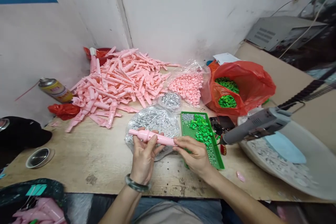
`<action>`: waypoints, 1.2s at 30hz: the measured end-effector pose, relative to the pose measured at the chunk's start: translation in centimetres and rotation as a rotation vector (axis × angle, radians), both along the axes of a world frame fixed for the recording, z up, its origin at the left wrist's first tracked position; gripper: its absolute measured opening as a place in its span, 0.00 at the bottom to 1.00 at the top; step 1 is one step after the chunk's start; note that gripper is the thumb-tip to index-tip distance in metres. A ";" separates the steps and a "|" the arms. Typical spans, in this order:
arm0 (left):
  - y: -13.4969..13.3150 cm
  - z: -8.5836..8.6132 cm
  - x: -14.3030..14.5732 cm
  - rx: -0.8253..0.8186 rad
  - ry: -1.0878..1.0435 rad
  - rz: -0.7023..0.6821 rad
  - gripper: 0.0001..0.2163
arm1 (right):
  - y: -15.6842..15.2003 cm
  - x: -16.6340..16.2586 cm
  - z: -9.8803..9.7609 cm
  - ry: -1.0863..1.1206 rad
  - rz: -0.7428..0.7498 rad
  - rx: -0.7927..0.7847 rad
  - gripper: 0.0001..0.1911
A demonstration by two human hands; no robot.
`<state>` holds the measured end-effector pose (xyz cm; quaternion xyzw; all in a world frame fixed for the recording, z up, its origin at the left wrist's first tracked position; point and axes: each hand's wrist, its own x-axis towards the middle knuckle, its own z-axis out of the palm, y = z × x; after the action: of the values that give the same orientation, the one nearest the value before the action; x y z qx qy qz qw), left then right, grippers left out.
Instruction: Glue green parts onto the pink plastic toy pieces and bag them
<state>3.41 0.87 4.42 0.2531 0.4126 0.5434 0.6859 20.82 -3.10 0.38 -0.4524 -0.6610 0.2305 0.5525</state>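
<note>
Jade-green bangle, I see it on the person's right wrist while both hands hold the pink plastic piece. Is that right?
Not quite: the green stone bangle is on the left wrist, not the right, as the head view shows. The rest stands: the left hand and the right hand both hold the pink plastic piece.

The light is bright and quite even and seems to come from above, so the shadow under the left hand (143,161) stays soft. A small glare sits on the steel bowl (39,158), and the frame edges look bent and slightly unsharp.
</note>
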 end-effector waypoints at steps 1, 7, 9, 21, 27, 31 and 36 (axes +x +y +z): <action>0.1 0.0 0.0 -0.010 0.014 -0.026 0.26 | 0.2 0.7 -0.2 -0.035 0.035 -0.059 0.14; 0.5 -0.4 0.5 -0.185 -0.078 -0.288 0.19 | 4.4 8.2 -0.6 -0.645 -0.168 -0.268 0.15; 0.4 -0.4 1.0 -0.273 -0.146 -0.342 0.13 | 5.5 9.4 -0.6 -0.816 -0.248 -0.255 0.08; -0.8 -0.9 3.7 -0.324 -0.185 -0.168 0.13 | 0.2 -1.0 0.8 0.192 -0.028 -0.385 0.13; -0.9 -1.4 3.2 -0.288 -0.182 -0.113 0.18 | -0.4 -0.8 1.2 -0.083 0.069 -0.190 0.14; -1.0 -1.8 3.2 -0.258 -0.153 -0.114 0.21 | -0.5 -1.2 0.5 0.006 -0.008 -0.310 0.17; -1.5 -2.5 3.3 -0.130 0.011 -0.112 0.22 | -0.4 -1.9 -0.4 0.244 -0.018 -0.405 0.10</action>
<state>6.72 -0.58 1.92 0.2336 0.4361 0.4749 0.7278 18.89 -3.51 -0.07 -0.5286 -0.5255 0.4064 0.5285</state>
